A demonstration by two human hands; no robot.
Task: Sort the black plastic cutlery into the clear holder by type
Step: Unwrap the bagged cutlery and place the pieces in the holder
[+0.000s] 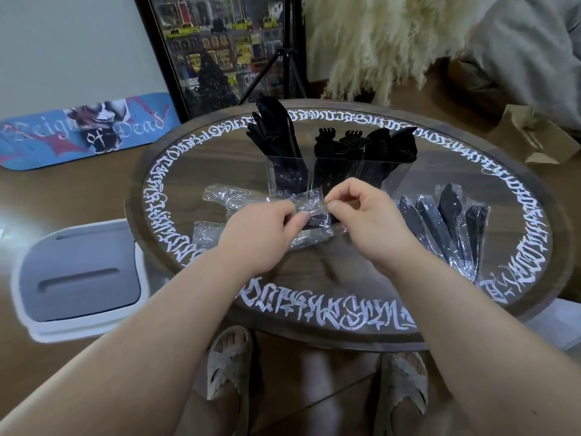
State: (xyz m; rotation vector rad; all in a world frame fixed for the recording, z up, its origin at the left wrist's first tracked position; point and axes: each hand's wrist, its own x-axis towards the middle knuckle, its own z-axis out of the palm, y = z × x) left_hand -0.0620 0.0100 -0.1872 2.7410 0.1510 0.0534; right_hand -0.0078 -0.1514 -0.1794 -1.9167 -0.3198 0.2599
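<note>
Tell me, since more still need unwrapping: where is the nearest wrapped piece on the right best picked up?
Probably by the wide far end of the wrapped piece, coming from above with the right hand. That end lies clear, while its near end is crowded by neighbouring wrapped pieces.

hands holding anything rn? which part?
Both pinch one clear plastic wrapper with a dark cutlery piece inside: left hand at its left end, right hand at the top right edge.
</note>
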